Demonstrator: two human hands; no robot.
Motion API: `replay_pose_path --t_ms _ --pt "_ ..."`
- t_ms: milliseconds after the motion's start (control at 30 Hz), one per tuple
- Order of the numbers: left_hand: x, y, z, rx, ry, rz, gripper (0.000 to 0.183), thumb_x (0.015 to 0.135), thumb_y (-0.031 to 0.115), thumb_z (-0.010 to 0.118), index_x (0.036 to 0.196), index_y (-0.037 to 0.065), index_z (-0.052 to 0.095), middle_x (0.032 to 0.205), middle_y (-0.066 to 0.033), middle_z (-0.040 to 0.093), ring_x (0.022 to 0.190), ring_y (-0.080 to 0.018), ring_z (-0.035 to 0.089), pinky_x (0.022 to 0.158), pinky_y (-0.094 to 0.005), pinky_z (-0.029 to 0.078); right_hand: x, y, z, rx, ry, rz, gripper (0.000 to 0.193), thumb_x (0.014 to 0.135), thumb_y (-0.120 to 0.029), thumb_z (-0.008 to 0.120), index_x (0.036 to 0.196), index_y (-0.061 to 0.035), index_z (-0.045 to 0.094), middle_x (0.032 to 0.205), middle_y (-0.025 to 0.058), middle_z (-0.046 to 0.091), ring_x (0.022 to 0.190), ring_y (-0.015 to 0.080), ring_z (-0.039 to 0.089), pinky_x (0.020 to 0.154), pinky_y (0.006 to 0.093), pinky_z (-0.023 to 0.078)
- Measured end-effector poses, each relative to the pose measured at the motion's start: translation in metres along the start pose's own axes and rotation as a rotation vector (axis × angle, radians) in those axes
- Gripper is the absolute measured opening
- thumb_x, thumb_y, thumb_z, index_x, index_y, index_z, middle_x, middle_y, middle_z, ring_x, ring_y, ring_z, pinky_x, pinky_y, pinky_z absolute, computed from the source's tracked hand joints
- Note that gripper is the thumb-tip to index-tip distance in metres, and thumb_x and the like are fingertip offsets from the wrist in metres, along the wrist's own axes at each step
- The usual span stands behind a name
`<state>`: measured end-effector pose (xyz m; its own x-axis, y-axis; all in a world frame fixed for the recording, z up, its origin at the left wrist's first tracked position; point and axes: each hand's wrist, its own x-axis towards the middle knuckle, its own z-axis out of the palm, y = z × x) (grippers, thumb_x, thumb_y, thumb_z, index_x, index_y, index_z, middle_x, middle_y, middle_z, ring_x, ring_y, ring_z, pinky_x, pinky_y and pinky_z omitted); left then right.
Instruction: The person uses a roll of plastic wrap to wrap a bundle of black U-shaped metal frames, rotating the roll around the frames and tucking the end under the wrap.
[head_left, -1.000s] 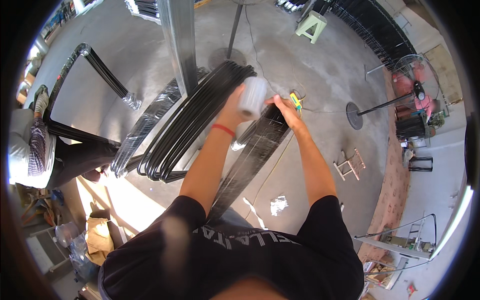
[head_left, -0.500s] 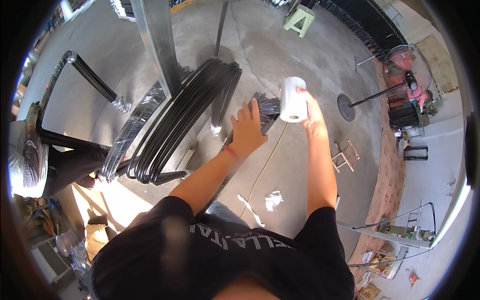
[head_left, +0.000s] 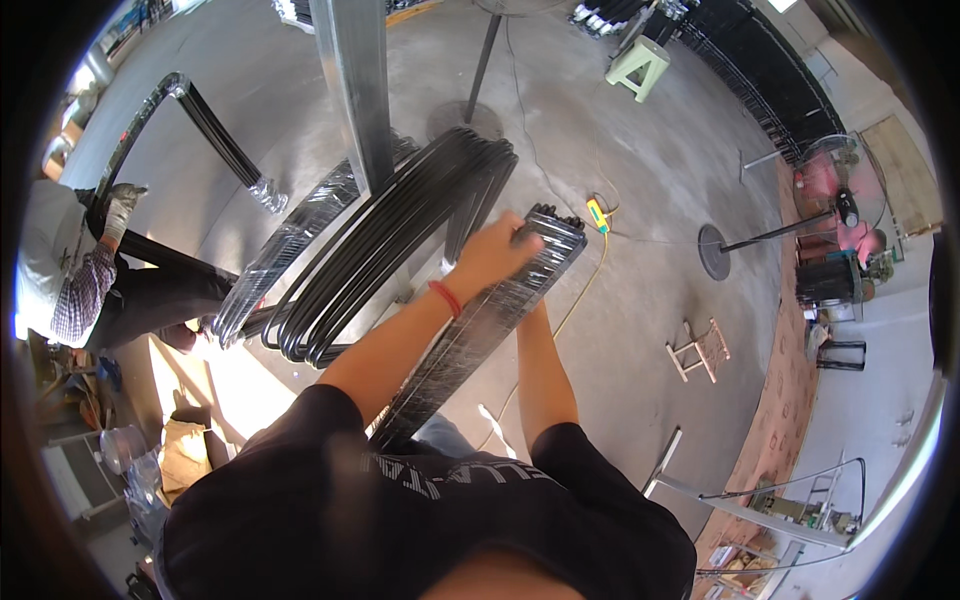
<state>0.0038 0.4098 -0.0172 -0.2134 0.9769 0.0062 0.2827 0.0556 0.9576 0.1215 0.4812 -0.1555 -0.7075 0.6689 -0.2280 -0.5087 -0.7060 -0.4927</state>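
A long bundle of black tubes (head_left: 455, 340), wrapped in shiny clear film, slants up from my body toward the middle of the view. My left hand (head_left: 497, 252), with a red band at the wrist, lies over the upper part of this bundle, its fingers bent against the wrapped surface. My right forearm (head_left: 548, 380) rises on the right and passes behind the bundle. The right hand is hidden there, and so is the roll of clear film seen earlier. Left of the bundle, several bent black tubes (head_left: 400, 240) hang together beside a metal post (head_left: 352, 90).
At the left, a gloved co-worker's hand (head_left: 122, 208) is at a bent, wrapped tube frame (head_left: 150, 105). A yellow-green power strip (head_left: 597, 212) with a cable lies on the floor. A green stool (head_left: 638, 68), a small folding stool (head_left: 703, 350) and a standing fan (head_left: 714, 252) are further right.
My right hand has carried the film roll down and left behind the bundle. My left hand, spread before, has its fingers bent on the bundle's upper part. The view has shifted.
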Motion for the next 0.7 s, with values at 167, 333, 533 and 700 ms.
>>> replay_pose_path --t_ms 167,333,533,700 --pt "0.025 -0.068 -0.011 -0.209 0.490 -0.455 0.064 0.064 0.046 0.067 0.101 -0.005 0.054 0.093 -0.0219 0.060 0.088 -0.0311 0.059 0.077 -0.0371 0.044 0.027 0.013 0.049 -0.008 -0.094 0.051 0.040 0.070 -0.032 0.064 0.102 -0.0080 0.059 0.096 0.0079 0.061 0.091 0.0201 0.057 0.074 0.0403 0.048" --pt "0.013 -0.004 -0.002 -0.381 0.239 -0.542 0.063 0.059 0.047 0.068 0.087 -0.009 0.061 0.082 -0.0249 0.062 0.080 -0.0309 0.062 0.071 -0.0347 0.048 0.003 -0.028 0.033 -0.145 0.001 0.076 0.038 0.070 -0.031 0.063 0.101 -0.0088 0.061 0.097 0.0081 0.062 0.092 0.0196 0.057 0.075 0.0395 0.048" --pt "0.009 0.002 -0.001 -0.043 0.413 -0.472 0.071 0.059 0.049 0.068 0.088 -0.015 0.058 0.087 -0.0266 0.061 0.084 -0.0316 0.061 0.077 -0.0366 0.046 -0.073 -0.102 0.092 -1.191 0.871 -0.044 0.016 0.071 -0.019 0.058 0.074 -0.0049 0.065 0.087 0.0121 0.063 0.084 0.0213 0.057 0.070 0.0362 0.045" --pt "0.001 0.010 0.027 -0.023 0.461 -0.456 0.076 0.059 0.052 0.065 0.091 -0.016 0.057 0.093 -0.0302 0.059 0.089 -0.0370 0.059 0.078 -0.0382 0.045 -0.094 -0.095 0.108 -2.047 0.943 -0.908 0.022 0.070 -0.015 0.055 0.057 0.0019 0.059 0.068 0.0131 0.057 0.067 0.0279 0.053 0.064 0.0368 0.043"
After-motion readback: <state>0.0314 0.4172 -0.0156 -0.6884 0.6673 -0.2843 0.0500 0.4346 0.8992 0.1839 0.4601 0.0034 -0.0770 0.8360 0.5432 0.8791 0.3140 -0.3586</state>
